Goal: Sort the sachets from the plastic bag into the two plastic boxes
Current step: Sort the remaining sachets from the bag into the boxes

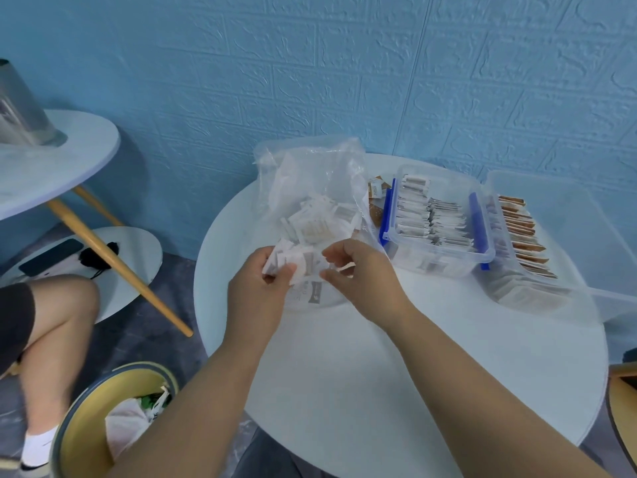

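A clear plastic bag [310,181] with several white sachets [320,222] inside stands at the back of the round white table [413,357]. My left hand [256,291] grips a bunch of white sachets [286,260] at the bag's mouth. My right hand [362,277] is beside it with curled fingers pinching the bag's edge and a sachet there. To the right stands a clear box with blue clips [437,222] filled with white sachets. Further right, a larger clear box [565,229] holds brown sachets [524,232].
A few brown sachets [377,194] lie between the bag and the blue-clipped box. A yellow bin [86,426] with rubbish stands at the lower left. Another person's leg [58,326] and a second table [51,160] are on the left. A blue wall is behind.
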